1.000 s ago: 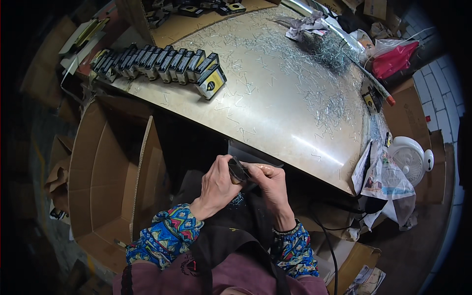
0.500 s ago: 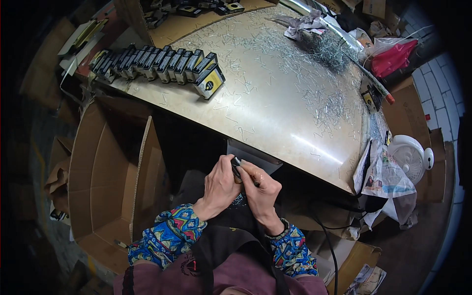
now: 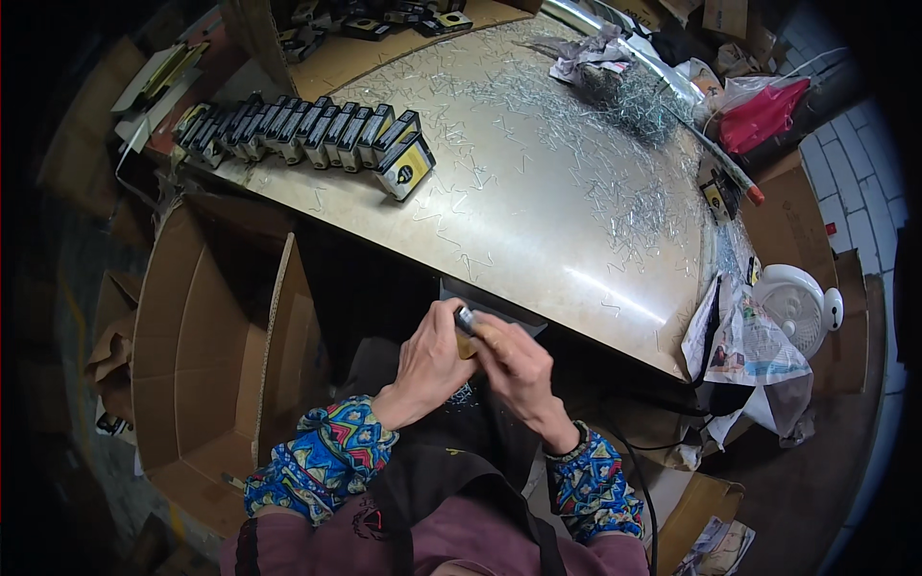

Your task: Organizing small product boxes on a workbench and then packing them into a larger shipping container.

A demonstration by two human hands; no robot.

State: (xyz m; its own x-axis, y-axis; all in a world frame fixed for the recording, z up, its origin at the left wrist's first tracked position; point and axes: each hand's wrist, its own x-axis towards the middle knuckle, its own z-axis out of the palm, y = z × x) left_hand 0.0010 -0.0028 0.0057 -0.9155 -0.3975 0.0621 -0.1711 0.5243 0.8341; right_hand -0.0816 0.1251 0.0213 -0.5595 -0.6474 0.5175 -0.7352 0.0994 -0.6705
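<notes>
My left hand (image 3: 429, 353) is closed around a small black-and-yellow box (image 3: 465, 321), held above my lap just off the table's near edge. The fingers of my right hand (image 3: 517, 363) are bent and pressed against the box's right side. Most of the box is hidden by my fingers; its dark, pale-marked end shows on top. On the table (image 3: 538, 240), similar black-and-yellow boxes (image 3: 331, 132) stand in a long leaning row, and the nearest one (image 3: 407, 169) rests tilted at the row's right end. Many thin bent metal wires (image 3: 634, 211) lie scattered over the table.
An open cardboard box (image 3: 206, 384) stands to my left. More small boxes lie in a cardboard tray (image 3: 384, 62) at the back. A tangled wire heap (image 3: 634, 101), a pink bag (image 3: 764, 115), a white fan (image 3: 795, 307) and newspaper (image 3: 759, 346) line the right side. A black cable (image 3: 642, 470) hangs at right.
My right hand has turned and its forearm has shifted slightly right. The box has tilted between my fingers, with more of its end showing. My left hand has hardly moved.
</notes>
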